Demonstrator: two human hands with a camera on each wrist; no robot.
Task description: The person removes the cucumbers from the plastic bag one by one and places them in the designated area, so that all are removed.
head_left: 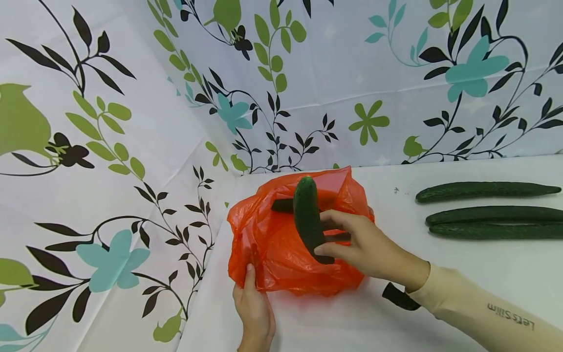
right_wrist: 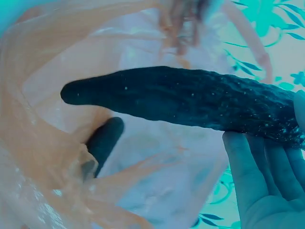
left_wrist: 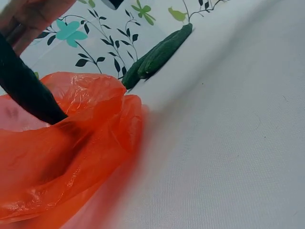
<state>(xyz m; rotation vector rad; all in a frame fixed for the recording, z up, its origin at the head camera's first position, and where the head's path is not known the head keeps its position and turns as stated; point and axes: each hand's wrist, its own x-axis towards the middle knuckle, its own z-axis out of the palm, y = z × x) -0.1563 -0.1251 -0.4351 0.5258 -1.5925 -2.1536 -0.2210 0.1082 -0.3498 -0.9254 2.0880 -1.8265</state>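
Note:
My right hand (head_left: 356, 239) pinches a dark green cucumber (head_left: 306, 210) between thumb and fingers. It is tilted over the mouth of an orange-red plastic bag (head_left: 281, 249). Inside the bag lies another cucumber (right_wrist: 107, 138), partly covered by the plastic. At the bag's near left edge, my left hand (head_left: 257, 313) holds the plastic, thumb (head_left: 249, 276) on the outside; its other fingers are mostly hidden. In the left wrist view, the held cucumber (left_wrist: 24, 88) reaches down into the bag (left_wrist: 95, 138), and the left hand does not show.
To the right on the white table (head_left: 484, 278) lie a single cucumber (head_left: 484, 190) and two more side by side, the nearer one (head_left: 497, 231) touching its neighbour. A patterned cloth (head_left: 316, 88) with leaves and flowers rises behind and at the left.

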